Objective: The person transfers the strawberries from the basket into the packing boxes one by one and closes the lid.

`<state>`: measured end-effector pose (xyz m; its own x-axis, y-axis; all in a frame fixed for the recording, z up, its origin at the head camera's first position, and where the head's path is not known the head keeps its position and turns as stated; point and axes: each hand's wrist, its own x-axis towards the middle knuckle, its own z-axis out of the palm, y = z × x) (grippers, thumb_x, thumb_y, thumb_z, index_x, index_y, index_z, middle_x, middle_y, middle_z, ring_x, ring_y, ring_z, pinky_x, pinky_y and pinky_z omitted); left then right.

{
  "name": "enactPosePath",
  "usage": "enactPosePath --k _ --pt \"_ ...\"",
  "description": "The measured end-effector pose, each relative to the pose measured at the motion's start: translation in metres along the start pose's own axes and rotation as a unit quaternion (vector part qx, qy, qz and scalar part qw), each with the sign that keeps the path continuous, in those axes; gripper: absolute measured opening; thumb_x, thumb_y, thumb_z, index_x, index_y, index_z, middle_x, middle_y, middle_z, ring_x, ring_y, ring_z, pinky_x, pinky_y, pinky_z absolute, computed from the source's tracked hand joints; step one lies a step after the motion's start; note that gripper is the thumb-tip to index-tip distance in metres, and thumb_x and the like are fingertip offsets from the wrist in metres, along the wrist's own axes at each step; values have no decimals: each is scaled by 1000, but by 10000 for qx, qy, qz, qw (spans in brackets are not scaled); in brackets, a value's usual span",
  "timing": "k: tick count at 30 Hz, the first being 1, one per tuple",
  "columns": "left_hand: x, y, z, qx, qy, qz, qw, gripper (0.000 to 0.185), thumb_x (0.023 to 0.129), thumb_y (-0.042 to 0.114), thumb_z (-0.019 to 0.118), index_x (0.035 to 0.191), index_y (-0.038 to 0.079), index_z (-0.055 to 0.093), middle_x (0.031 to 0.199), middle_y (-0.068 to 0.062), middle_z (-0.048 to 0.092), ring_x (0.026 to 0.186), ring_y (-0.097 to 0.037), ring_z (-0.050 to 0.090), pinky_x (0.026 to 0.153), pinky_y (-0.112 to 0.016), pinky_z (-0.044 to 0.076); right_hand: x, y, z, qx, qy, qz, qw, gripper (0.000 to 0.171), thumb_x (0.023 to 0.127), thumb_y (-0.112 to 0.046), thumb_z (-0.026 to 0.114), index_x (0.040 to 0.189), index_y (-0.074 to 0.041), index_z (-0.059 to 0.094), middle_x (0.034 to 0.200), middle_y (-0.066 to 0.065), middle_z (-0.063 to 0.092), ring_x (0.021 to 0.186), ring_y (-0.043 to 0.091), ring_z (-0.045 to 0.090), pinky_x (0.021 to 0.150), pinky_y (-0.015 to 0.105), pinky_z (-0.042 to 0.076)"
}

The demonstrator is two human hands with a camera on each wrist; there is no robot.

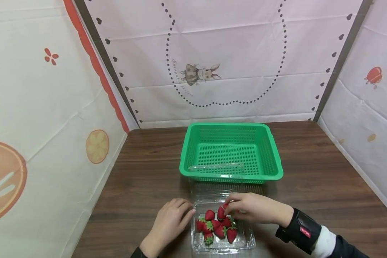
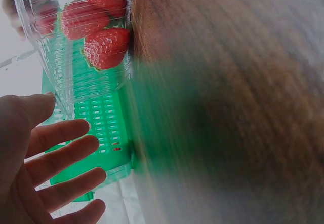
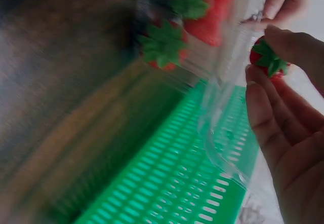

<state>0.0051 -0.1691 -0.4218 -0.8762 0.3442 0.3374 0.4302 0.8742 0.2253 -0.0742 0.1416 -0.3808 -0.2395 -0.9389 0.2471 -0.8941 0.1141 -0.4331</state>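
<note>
Red strawberries (image 1: 220,232) with green leaves lie in a clear plastic clamshell box (image 1: 249,242) with its lid folded back toward the basket. My right hand (image 1: 246,208) is over the box's far right part, pinching a strawberry (image 3: 268,58) between thumb and fingers; in the head view the fingers mostly hide that berry. At the box's left rim is my left hand (image 1: 171,220), thumb tip right at the clear edge. The left wrist view shows that hand's fingers (image 2: 71,158) spread and fairly straight, around the box's far corner.
A green slotted basket (image 1: 277,157) stands just behind the box, and the clear lid (image 1: 217,166) overlaps its near rim. Both rest on a brown wood-grain table (image 1: 142,172). Printed white cloth (image 1: 238,46) walls off the back and sides.
</note>
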Motion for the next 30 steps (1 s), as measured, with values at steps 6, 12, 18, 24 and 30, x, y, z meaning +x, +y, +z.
enactPosePath --k 6,12,18,24,30 --pt "-1 -1 1 -42 65 -13 10000 16 95 35 71 98 19 76 99 6 71 98 -14 65 86 -38 56 -5 -1 16 -519 -143 -16 9985 20 87 -10 78 103 -21 73 105 -6 62 90 -1 61 77 13 50" --pt "0 -1 3 -84 65 -96 9999 16 95 35 71 98 20 75 99 6 71 97 -13 65 85 -38 57 -2 -1 21 -854 -345 316 9952 19 83 -15 80 98 -22 71 96 -10 59 83 -2 56 71 15 48" --pt "0 0 4 -93 3 -146 9999 17 95 36 71 99 20 75 99 6 71 98 -13 65 85 -38 57 -1 -1 23 -772 -394 425 9953 17 85 -17 80 98 -21 71 95 -10 59 82 -3 55 70 13 47" --pt "0 0 5 -109 72 -132 9998 16 95 33 71 98 18 76 99 4 71 97 -15 66 85 -38 57 -1 -1 23 -763 -463 512 9947 18 85 -19 80 101 -21 71 98 -9 59 84 -2 56 72 15 49" --pt "-1 2 5 -127 -27 -229 9997 17 95 34 72 100 18 76 100 4 71 97 -15 66 86 -38 56 -1 -2 22 -730 -586 587 9939 18 86 -19 80 102 -20 71 99 -8 60 84 -1 56 72 16 49"
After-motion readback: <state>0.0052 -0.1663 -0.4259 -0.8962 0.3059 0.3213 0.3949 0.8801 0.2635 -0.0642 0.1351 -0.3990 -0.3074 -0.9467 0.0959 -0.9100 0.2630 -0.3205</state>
